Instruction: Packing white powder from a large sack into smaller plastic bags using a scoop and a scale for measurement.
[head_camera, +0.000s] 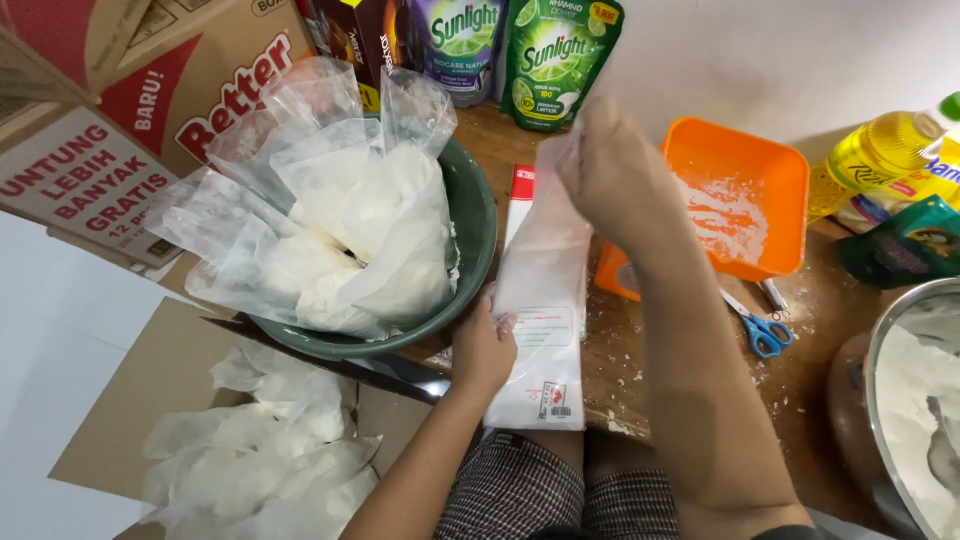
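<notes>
Probably a small shop's packing corner: cardboard cartons (150, 90), dish-soap pouches (555, 60), cooking oil (885, 150), flour-dusted wooden table (650, 340).

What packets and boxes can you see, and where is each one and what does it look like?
Flour packet: centre, in both hands, tall, white with red top.
Green pouch: top centre, upright, lime picture.
Purple pouch: left of it, upright.
Cardboard box: top left, brown with red patches.
Oil bottle: right, yellow, lying down.
Teal packet: right edge, dark green.
</notes>
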